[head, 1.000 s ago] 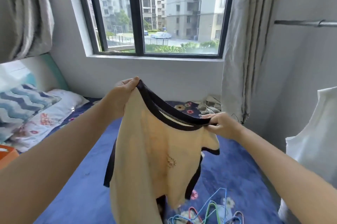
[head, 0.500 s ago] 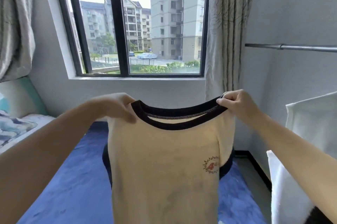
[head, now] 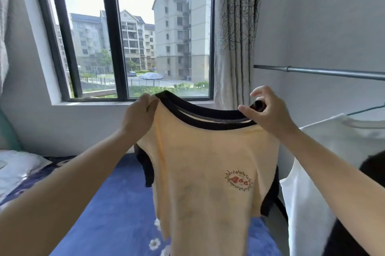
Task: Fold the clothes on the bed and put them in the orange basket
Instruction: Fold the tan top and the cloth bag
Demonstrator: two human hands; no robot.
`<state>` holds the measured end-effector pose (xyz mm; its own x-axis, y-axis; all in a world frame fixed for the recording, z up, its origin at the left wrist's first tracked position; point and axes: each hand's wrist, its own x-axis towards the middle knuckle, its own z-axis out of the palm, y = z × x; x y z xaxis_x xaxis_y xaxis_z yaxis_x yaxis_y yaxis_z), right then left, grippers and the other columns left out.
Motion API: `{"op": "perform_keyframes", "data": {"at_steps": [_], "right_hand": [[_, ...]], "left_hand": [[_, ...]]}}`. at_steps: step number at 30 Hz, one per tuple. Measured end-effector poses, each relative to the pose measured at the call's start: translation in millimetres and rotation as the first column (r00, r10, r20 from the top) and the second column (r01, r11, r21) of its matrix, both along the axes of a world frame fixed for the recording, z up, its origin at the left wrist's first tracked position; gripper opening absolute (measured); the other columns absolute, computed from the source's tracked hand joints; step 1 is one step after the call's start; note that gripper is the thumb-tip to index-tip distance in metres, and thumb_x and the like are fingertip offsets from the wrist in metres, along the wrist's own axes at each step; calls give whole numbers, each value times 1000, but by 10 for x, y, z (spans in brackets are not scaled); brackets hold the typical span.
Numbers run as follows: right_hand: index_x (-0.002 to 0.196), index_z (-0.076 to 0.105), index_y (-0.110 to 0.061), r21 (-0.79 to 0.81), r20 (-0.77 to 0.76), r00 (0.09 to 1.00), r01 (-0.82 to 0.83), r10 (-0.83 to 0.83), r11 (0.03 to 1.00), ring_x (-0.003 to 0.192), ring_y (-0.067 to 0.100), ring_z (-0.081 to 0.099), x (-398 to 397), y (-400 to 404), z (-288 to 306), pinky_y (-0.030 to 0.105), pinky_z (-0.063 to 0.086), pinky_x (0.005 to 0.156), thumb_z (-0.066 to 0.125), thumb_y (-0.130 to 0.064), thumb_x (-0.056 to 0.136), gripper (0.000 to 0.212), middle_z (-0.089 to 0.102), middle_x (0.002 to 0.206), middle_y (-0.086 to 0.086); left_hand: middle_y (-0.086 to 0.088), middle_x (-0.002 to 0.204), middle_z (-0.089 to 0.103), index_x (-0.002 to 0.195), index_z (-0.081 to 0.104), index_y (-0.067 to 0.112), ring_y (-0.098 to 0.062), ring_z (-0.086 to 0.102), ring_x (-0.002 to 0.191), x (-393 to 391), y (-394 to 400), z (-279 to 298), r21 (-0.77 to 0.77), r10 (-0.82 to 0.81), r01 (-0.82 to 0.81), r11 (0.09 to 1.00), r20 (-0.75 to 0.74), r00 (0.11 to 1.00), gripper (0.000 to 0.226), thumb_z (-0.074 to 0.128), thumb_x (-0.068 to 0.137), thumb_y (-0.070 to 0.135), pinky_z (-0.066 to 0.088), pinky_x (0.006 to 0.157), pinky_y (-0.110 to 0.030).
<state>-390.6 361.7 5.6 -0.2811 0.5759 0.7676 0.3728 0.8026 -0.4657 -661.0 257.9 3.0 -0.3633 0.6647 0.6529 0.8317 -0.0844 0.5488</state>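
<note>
The cream T-shirt (head: pixel 208 172) hangs in the air above the blue bed (head: pixel 116 203) — the left hand (head: pixel 138 116) pinches one shoulder in a tight grip, the right hand (head: pixel 268 113) pinches the black collar, its other fingers spread loose.

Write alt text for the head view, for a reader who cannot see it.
Two hands hold up a cream T-shirt with black trim by its shoulders, the left hand gripping one side of the collar and the right hand pinching the other. Below is a blue bed, behind it a window facing apartment blocks, and at right a white garment hangs under a metal rail.
</note>
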Motion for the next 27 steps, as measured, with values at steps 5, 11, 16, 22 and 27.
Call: {"op": "perform_keyframes", "data": {"at_steps": [5, 11, 16, 22, 27], "right_hand": [[100, 60, -20, 26, 885, 454, 162, -98, 986, 73, 15, 52, 151, -63, -148, 26, 38, 58, 64, -70, 55, 67, 51, 71, -9], [89, 67, -7, 27, 868, 488, 128, -87, 991, 85, 23, 56, -103, -94, -557, 30, 44, 69, 48, -29, 93, 29, 56, 83, 3], [71, 52, -13, -421, 354, 915, -30, 195, 907, 68, 16, 46, -274, -507, -726, 20, 34, 58, 49, -4, 90, 22, 51, 70, 3], [97, 64, 2, -670, 33, 893, -314, 450, 673, 69, 6, 53, -546, -1393, -717, 17, 44, 68, 53, -2, 91, 13, 58, 83, 5], [85, 64, 3, -797, 70, 815, -301, 576, 523, 74, 12, 53, -859, -2308, -897, 26, 44, 74, 62, -20, 72, 26, 58, 77, 5]], "left_hand": [[4, 77, 53, 102, 60, 15, -20, 53, 80, -123, -284, -109, -408, -14, -133, 903, -339, 941, 73, 58, 58, 73, 34, 68, -26], [-4, 106, 63, 105, 61, 18, -23, 57, 94, -66, -590, -479, -488, 67, -509, 709, -672, 737, 25, 42, 94, 31, 41, 70, -28], [-10, 86, 61, 82, 62, 10, -25, 55, 84, -194, -978, -707, -338, 119, -66, 939, 141, 983, 34, 38, 72, 31, 41, 70, -32], [-3, 76, 59, 81, 57, 15, -14, 59, 66, -403, -1740, -746, -25, -174, 294, 956, 756, 631, 32, 34, 94, -3, 49, 48, -19], [-3, 64, 53, 67, 54, 14, -19, 48, 60, -747, -2473, -1001, -419, 85, 175, 891, 533, 842, 18, 47, 83, 19, 35, 49, -25]]}}
